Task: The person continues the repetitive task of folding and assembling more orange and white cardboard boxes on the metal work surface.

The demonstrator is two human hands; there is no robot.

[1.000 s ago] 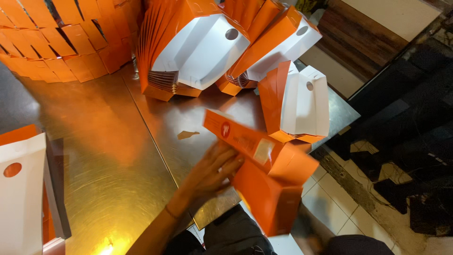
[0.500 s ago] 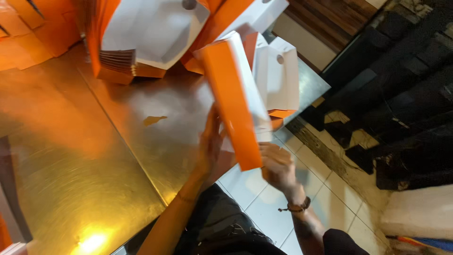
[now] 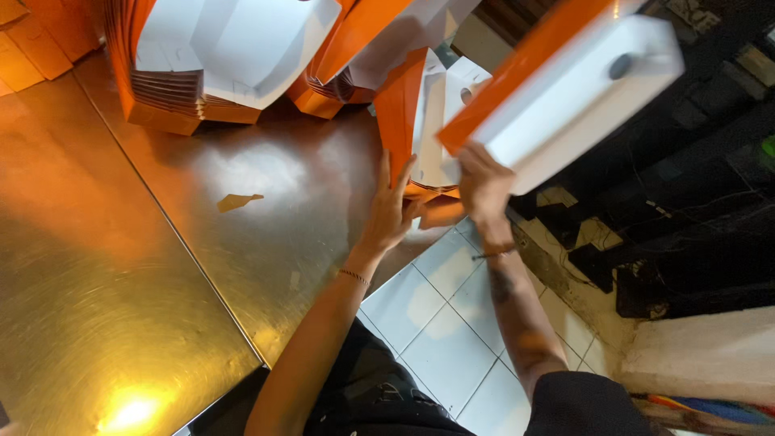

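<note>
We're over the steel counter (image 3: 121, 266), stacks of flat orange-and-white cartons (image 3: 202, 73) piled along its far side. Up at the right, the folded box (image 3: 565, 89) is raised clear of the counter, our right hand (image 3: 483, 187) clamped on its lower end. Our left hand (image 3: 389, 211) is spread, fingers up against the leaning blanks (image 3: 420, 121) at the counter's edge. It looks like we're between cartons: one formed, the next being picked. That calls for peeling a single blank free. A paper scrap (image 3: 239, 201) lies apart.
</note>
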